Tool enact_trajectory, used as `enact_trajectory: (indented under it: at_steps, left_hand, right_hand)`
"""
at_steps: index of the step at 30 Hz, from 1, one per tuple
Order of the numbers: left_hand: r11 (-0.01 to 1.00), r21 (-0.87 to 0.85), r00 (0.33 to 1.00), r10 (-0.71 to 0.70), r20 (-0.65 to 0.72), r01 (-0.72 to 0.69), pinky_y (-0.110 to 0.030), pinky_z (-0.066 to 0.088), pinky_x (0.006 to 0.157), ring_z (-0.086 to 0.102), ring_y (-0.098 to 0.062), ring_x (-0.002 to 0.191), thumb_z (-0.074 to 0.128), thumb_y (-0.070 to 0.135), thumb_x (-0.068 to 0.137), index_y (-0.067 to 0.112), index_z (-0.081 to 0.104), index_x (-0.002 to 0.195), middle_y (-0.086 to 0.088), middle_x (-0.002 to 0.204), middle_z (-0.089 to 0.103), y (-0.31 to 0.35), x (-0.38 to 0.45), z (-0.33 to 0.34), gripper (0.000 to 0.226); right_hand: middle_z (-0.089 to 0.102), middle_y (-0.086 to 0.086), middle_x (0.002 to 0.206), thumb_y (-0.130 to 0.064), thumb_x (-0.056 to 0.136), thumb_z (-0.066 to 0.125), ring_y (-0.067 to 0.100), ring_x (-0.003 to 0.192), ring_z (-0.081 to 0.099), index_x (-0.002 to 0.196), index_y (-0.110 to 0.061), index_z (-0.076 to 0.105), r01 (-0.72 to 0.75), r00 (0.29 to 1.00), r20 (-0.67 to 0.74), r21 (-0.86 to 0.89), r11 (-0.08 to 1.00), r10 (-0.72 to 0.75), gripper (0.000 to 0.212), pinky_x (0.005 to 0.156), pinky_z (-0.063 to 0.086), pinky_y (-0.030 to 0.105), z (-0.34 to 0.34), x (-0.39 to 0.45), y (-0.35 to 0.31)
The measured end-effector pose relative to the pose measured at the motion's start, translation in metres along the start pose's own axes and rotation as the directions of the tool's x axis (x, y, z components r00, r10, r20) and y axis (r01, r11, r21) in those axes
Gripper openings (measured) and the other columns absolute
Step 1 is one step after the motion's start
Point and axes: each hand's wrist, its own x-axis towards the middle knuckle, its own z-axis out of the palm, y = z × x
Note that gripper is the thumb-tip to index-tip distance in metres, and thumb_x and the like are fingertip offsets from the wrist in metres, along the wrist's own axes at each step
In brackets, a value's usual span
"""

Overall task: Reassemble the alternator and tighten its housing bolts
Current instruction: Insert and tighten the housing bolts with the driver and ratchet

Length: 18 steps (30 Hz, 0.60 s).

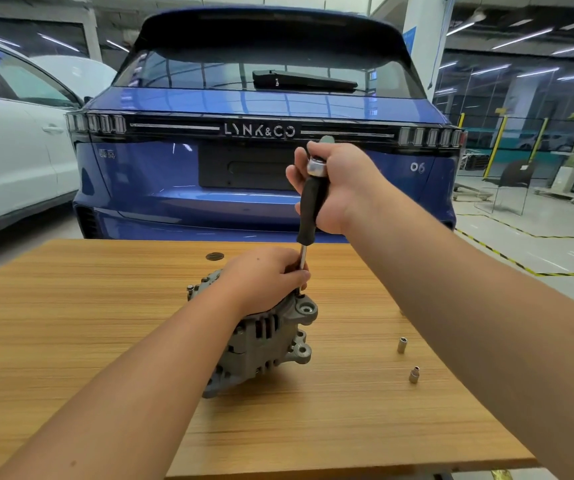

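On the table, the alternator lies under my left hand, whose fingers pinch the driver shaft just above a housing bolt, while my right hand grips its black handle. I judge the shaft should stay straight over the bolt as I turn. My fingers hide the bolt head; 2 sockets stand right of the alternator.

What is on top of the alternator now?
The left hand rests on the alternator and holds the driver shaft. The bolt under the tip is hidden.
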Motion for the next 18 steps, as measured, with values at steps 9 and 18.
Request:
enact_trajectory:
  at_steps: [9,18]
  left_hand:
    - [0.999,0.038,1.000,-0.005,0.008,0.005,-0.038,0.055,0.082,0.061,-0.005,0.091,0.048,0.049,0.103,0.037,0.063,0.105,0.016,0.098,0.069,0.003,0.001,0.000,0.018]
    - [1.000,-0.012,0.999,0.008,0.036,-0.008,-0.034,0.054,0.083,0.062,-0.004,0.094,0.048,0.046,0.104,0.037,0.062,0.107,0.019,0.099,0.069,0.001,0.003,0.000,0.017]
  right_hand:
    - [0.062,0.000,0.085,-0.011,0.097,0.055,0.016,0.079,0.061,0.121,-0.008,0.061,-0.029,0.993,-0.119,-0.172,0.985,0.009,0.025,0.063,0.048,0.031,0.009,-0.003,-0.006]
    - [0.062,-0.003,0.070,-0.028,0.099,0.062,0.012,0.060,0.057,0.090,-0.014,0.060,-0.007,0.998,-0.070,-0.115,0.993,-0.001,0.017,0.066,0.047,0.030,0.003,0.005,0.002]
